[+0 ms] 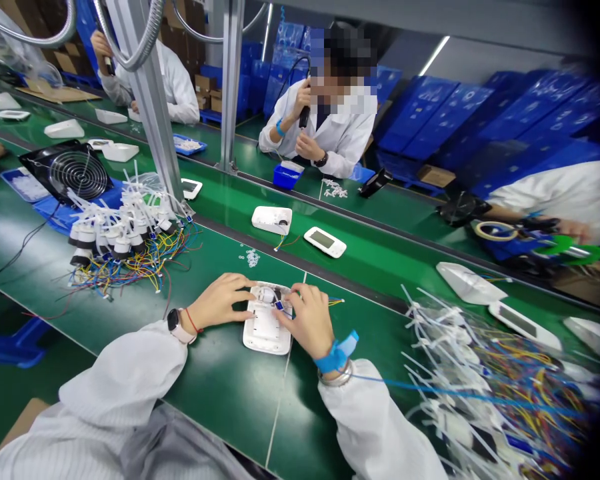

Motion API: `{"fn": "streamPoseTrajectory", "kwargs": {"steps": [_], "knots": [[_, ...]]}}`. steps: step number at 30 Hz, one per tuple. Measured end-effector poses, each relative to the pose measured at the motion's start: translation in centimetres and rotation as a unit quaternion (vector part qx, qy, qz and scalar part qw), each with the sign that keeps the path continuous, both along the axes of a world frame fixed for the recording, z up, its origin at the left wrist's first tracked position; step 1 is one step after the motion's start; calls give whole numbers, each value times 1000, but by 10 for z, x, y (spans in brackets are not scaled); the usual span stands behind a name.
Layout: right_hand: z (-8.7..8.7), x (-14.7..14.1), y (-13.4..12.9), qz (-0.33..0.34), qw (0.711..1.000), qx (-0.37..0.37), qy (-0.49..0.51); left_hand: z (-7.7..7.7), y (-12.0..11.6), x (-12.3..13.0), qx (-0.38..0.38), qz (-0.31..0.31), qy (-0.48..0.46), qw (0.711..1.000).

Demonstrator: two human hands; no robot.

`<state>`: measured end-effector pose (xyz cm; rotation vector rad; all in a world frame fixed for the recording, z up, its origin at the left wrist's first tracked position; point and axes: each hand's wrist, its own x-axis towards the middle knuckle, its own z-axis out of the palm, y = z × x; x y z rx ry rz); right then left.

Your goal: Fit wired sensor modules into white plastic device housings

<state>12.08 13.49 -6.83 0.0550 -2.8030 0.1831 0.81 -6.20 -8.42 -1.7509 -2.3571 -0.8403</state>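
Observation:
My left hand (217, 301) lies over the upper end of a white plastic housing (265, 337), its fingers pressing on the rim. That housing sits open side up on the green conveyor belt (220, 373). My right hand (305, 320) is at its right edge, with the fingertips pinched on a small blue connector (279, 305). Thin coloured wires (336, 302) run out from under those fingers to the right. Inside the housing's upper end lies a round grey and white part (267, 293), partly hidden by my fingers.
A heap of wired white parts (500, 387) lies to my right, and another (125, 233) to my left beside a black fan (75, 172). White housings (273, 220) and display units (325, 242) sit further along. A co-worker (320, 113) works across the belt, before stacked blue crates (430, 113).

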Motion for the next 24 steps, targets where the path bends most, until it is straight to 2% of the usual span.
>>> {"fn": "streamPoseTrajectory", "kwargs": {"steps": [3, 8, 11, 15, 17, 20, 24], "knots": [[-2, 0, -10, -39, 998, 42, -18, 0, -1, 0, 0, -3, 0, 1000], [2, 1, -3, -23, 999, -45, -13, 6, 3, 2, -3, 7, 12, 1000], [7, 2, 7, 7, 995, -97, -33, 14, 19, 6, -8, 1, 57, 998], [7, 2, 16, 43, 989, -119, -71, 19, 46, 8, -25, -51, 154, 986], [7, 3, 16, 46, 993, -98, -57, 19, 54, 7, -32, -72, 191, 978], [8, 7, 11, 49, 999, -18, -17, 17, 57, 6, -40, -88, 218, 971], [13, 9, 1, 44, 994, 92, -28, 17, 52, 10, -48, -74, 210, 974]]}}
